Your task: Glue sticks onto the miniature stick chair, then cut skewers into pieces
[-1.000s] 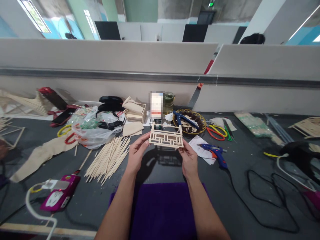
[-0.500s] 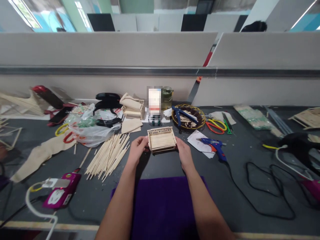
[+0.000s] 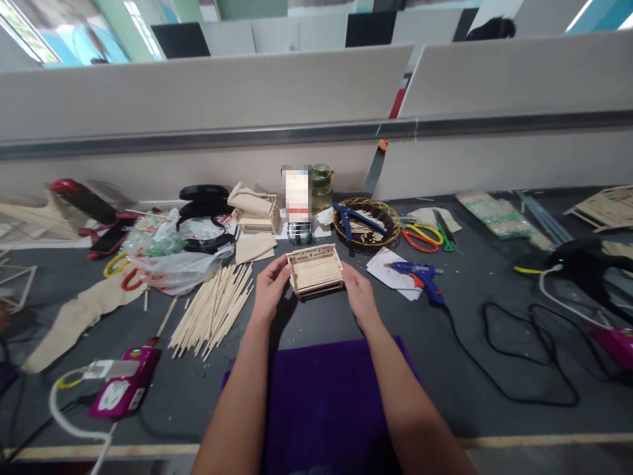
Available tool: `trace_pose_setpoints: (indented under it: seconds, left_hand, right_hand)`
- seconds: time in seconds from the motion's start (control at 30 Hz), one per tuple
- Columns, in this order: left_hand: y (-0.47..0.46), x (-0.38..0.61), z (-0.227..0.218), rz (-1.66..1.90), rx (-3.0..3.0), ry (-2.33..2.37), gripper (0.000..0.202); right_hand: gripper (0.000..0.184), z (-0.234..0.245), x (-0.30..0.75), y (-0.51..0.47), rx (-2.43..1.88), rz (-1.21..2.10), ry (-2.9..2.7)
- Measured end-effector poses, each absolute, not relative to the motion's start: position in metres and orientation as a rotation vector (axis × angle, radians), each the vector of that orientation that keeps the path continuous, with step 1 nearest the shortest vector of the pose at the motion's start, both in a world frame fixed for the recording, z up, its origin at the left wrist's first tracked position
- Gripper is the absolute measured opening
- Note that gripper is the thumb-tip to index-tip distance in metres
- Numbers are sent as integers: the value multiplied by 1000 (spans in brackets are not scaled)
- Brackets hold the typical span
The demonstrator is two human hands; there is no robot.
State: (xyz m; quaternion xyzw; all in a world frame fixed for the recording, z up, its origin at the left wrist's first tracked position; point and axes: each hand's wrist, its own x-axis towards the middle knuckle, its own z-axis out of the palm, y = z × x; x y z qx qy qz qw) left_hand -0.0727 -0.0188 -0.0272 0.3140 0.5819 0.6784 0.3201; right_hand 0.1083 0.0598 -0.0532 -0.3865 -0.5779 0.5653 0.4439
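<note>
While one small stick-built bench [image 3: 316, 276] is gripped by its two ends, one hand is seen at each: the left end is pinched between the thumb and fingers of the left hand [image 3: 271, 289], and the right end is held by the right hand [image 3: 359, 294], whose fingertips are partly hidden. The bench is placed just beyond one purple cloth [image 3: 326, 402]; whether its base is touched by the dark tabletop [image 3: 484, 277] cannot be told. To the left, one pile of loose sticks [image 3: 212, 311] is spread, too many to be counted. To the right, one blue glue gun [image 3: 420, 276] is laid partly over white papers [image 3: 383, 269], at least two of which can be made out. Farther back, one pair of blue-handled pliers [image 3: 347, 226] is rested across one round basket [image 3: 398, 221]. One second stick-built piece [image 3: 254, 216], one greenish jar [image 3: 322, 188] and two magenta power strips [image 3: 123, 389] are also seen.
</note>
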Motion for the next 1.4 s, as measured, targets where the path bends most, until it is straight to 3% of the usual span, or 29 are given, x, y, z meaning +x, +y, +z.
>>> trace_pose_setpoints:
  seconds: [0.57,0.87,1.07,1.23,1.4]
  left_hand:
    - [-20,-69,-21,1755,875,1504,40]
    - [-21,-72,-23,1783,832,1520,44]
    - [-25,-77,-20,1700,906,1482,64]
    - [-29,-77,-16,1571,1016,1469,90]
    - [-29,-75,-13,1572,1048,1463,95]
  right_hand:
    - [48,-53,109,60,-993,1354,-1397]
    - [65,-45,111,58,-950,1449,-1320]
    - [79,-42,111,58,-932,1608,-1176]
    - [72,-36,114,60,-933,1630,-1120]
    - [64,-33,115,60,-919,1595,-1127]
